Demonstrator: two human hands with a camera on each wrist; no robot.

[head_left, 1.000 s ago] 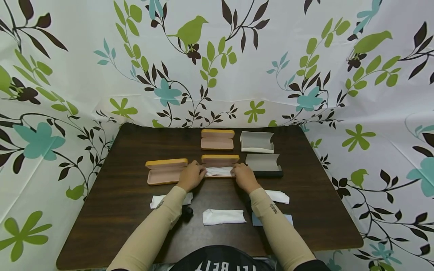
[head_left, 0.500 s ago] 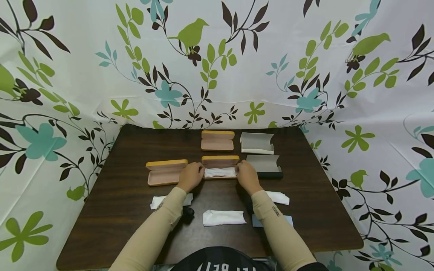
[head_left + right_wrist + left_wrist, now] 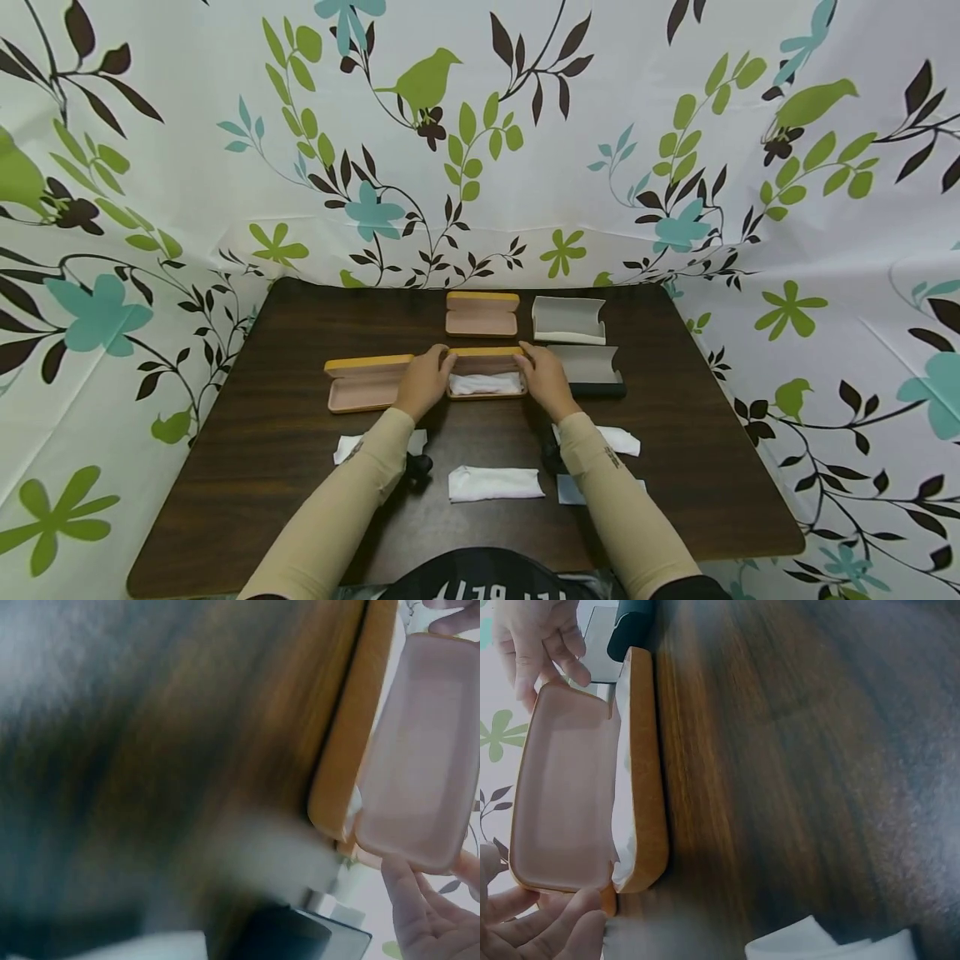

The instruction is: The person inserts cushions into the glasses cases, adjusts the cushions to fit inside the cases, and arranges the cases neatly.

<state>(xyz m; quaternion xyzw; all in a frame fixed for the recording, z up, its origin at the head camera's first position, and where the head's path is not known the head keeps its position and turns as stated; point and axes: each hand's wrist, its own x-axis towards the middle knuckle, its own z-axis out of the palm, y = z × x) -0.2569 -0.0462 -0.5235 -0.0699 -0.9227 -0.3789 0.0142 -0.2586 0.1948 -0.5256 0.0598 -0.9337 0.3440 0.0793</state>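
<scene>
An orange-yellow eyeglass case point(image 3: 486, 365) with a pink lining stands with its lid up at the middle of the table. Folded white cloth point(image 3: 486, 384) lies in its lower half. My left hand point(image 3: 423, 382) holds the lid's left end, thumb and fingers about the corner in the left wrist view. At the other end, my right hand point(image 3: 549, 382) grips the opposite corner of the lid; its fingertips point(image 3: 397, 874) touch the rim in the right wrist view. Nothing else is in either hand.
Similar cases stand with lids raised, one at left point(image 3: 367, 392), one behind point(image 3: 481, 321). At right are a white case point(image 3: 568, 317) and a dark case point(image 3: 592, 387). Nearer lie a white cloth point(image 3: 495, 483), another cloth point(image 3: 618, 439) and a blue cloth point(image 3: 570, 490).
Both hands have moved from the cloth and the lower half of the case up to the lid's two ends. The white cloth now lies inside, free of the fingers.
</scene>
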